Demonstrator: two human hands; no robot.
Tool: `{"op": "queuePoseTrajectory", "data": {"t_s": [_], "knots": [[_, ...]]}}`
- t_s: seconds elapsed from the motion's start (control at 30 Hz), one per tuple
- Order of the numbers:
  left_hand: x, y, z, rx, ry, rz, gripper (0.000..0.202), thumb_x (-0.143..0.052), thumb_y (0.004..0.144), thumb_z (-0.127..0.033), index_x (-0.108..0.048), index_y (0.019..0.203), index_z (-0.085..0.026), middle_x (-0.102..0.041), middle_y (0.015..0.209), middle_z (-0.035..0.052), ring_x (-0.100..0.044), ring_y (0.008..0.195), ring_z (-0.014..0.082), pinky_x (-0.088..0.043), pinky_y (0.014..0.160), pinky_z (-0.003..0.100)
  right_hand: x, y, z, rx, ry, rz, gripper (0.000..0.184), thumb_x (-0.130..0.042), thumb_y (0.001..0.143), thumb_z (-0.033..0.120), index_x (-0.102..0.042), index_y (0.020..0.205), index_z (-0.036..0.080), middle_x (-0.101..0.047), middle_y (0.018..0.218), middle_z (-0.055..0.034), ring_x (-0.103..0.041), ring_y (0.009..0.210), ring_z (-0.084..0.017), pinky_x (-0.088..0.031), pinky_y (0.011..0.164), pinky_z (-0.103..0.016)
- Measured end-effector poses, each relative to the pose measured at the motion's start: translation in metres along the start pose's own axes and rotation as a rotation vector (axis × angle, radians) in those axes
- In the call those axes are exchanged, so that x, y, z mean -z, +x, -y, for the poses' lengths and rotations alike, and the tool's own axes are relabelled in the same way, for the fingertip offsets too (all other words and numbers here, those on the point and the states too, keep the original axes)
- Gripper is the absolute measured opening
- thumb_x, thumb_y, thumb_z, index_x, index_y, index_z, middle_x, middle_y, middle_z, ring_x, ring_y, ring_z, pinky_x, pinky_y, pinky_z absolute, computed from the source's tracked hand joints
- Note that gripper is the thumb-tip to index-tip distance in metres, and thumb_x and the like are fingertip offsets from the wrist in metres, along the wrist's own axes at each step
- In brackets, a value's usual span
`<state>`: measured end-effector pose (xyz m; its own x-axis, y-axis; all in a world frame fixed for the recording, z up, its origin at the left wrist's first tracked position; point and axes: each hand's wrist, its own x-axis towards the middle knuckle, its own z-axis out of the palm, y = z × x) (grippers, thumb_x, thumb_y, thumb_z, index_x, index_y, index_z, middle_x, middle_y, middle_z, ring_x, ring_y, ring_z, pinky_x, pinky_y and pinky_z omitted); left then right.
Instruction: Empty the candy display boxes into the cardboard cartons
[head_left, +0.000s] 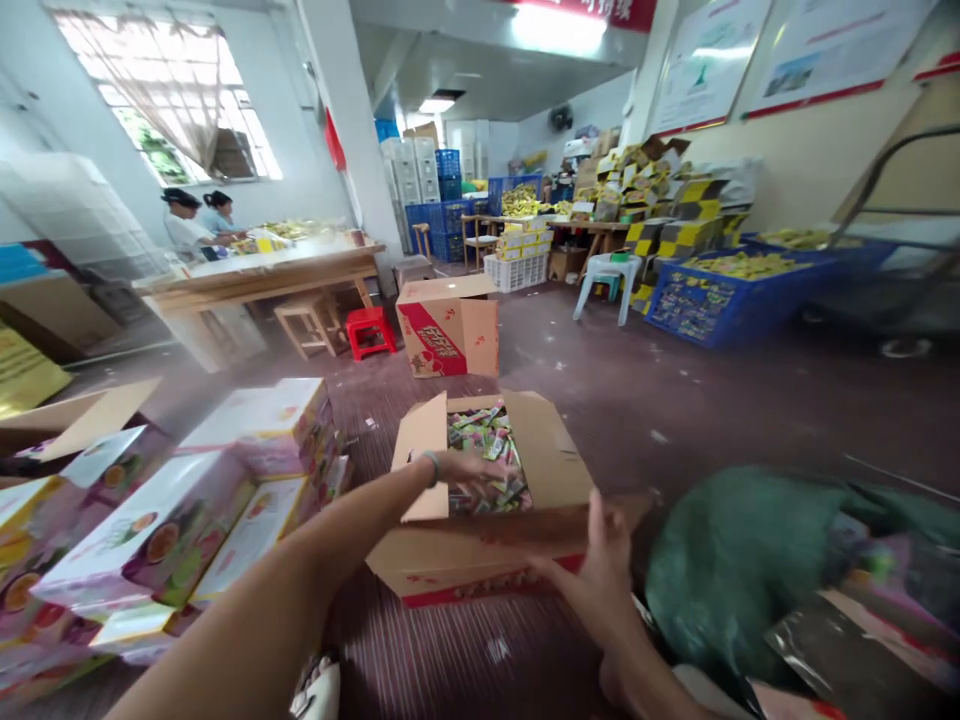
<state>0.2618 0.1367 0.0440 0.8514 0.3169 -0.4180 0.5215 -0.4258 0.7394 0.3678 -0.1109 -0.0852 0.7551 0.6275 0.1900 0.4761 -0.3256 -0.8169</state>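
Note:
An open cardboard box (480, 555) sits on the floor in front of me, filled with many small colourful wrapped packets (487, 450). My left hand (476, 468) reaches over the left flap into the box and rests among the packets; its fingers are blurred. A green band is on that wrist. My right hand (604, 560) presses on the box's near right edge by the front flap, fingers stretched along the cardboard.
Stacked fruit-printed white boxes (172, 520) lie to my left. A green bag (739, 560) sits to the right. A closed red-and-brown carton (448, 335) stands behind. Two people work at a wooden table (262, 275) far left; blue crates (720, 295) stand at right.

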Motion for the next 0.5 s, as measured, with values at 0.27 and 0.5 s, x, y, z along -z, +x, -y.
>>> {"op": "queuePoseTrajectory", "data": {"t_s": [0.27, 0.5], "knots": [[-0.022, -0.108, 0.058, -0.172, 0.753, -1.098, 0.071, -0.057, 0.096, -0.068, -0.057, 0.154, -0.027, -0.042, 0.167, 0.0151, -0.03, 0.158, 0.0404, -0.016, 0.127, 0.067, -0.055, 0.037, 0.034, -0.073, -0.245, -0.069, 0.136, -0.083, 0.07, 0.076, -0.012, 0.171, 0.018, 0.013, 0.169, -0.0346, 0.006, 0.157, -0.059, -0.026, 0.114, -0.076], [-0.063, -0.063, 0.144, -0.115, 1.016, -1.027, 0.078, -0.053, 0.094, -0.074, -0.062, 0.151, -0.022, -0.046, 0.163, 0.0238, -0.043, 0.148, 0.045, -0.023, 0.123, 0.065, -0.043, 0.046, 0.045, -0.179, -0.273, 0.058, 0.136, -0.084, 0.074, 0.072, -0.002, 0.172, 0.024, 0.016, 0.169, -0.035, 0.005, 0.156, -0.059, -0.028, 0.116, -0.073]]}}
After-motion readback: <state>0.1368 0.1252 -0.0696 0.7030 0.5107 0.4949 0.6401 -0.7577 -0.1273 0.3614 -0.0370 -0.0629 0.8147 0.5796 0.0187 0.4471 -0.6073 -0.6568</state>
